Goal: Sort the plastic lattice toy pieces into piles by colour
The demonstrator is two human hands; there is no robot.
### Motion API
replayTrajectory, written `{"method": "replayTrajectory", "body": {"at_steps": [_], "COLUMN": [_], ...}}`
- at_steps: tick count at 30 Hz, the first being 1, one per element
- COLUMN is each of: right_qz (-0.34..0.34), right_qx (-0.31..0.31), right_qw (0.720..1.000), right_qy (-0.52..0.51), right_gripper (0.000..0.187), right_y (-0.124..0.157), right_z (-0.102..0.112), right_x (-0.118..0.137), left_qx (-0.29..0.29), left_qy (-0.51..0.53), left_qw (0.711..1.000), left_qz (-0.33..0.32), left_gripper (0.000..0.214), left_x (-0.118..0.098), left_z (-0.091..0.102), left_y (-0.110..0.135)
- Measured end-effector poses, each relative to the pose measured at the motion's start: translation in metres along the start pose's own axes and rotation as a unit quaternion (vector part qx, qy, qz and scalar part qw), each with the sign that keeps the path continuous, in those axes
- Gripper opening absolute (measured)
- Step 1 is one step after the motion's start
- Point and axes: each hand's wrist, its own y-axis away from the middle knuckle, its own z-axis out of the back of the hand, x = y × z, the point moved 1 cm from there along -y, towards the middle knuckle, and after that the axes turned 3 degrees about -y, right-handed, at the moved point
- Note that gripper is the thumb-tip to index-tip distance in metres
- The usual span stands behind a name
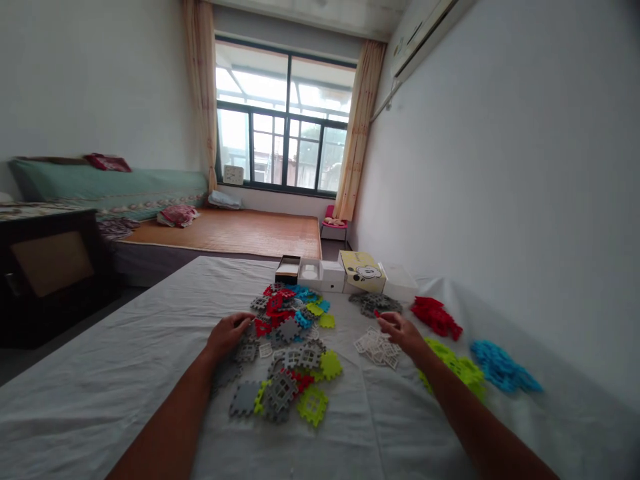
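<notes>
My right hand [401, 331] is closed in a pinch on a small red piece [377, 313], held above a group of white lattice pieces [379, 348] and near a heap of dark grey tiles [375, 303]. My left hand [229, 335] sits at the left edge of the mixed pile, fingers pressed together beside a red tile [263, 327]; what they hold, if anything, is hidden. In the mixed pile lie notched plastic tiles, among them a grey tile [289, 330], a lime-green tile [313, 405] and blue tiles [303, 319].
To the right lie heaps of red tiles [436, 317], lime-green tiles [457, 367] and blue tiles [503, 367]. Along the far edge of the cloth-covered table [165, 347] stand a yellow box [357, 267], white boxes [331, 275] and a black-edged box [288, 269]. A wall borders the right side.
</notes>
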Motion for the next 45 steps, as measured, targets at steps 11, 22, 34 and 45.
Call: {"method": "replayTrajectory", "body": {"at_steps": [11,22,34,45], "right_qz": [-0.044,0.012,0.285,0.236], "right_qx": [-0.237,-0.21,0.342,0.271], "right_qw": [0.896,0.882,0.855,0.852], "right_qy": [0.372,0.421,0.264,0.38], "right_gripper": [0.051,0.034,0.03,0.032], "right_y": [-0.069,-0.066,0.064,0.058], "right_z": [0.167,0.13,-0.149,-0.184], "right_x": [-0.068,-0.038,0.086,0.088], "left_qx": [0.002,-0.015,-0.02,-0.023], "left_qy": [0.002,0.003,0.0,-0.014], "left_qw": [1.0,1.0,1.0,1.0], "left_qz": [0.014,0.0,0.006,0.01], "left_gripper": [0.045,0.04,0.037,0.033], "left_x": [0.003,0.006,0.01,0.006], "left_z": [0.001,-0.004,-0.009,-0.007], "left_y": [-0.002,-0.001,0.001,0.003]}}
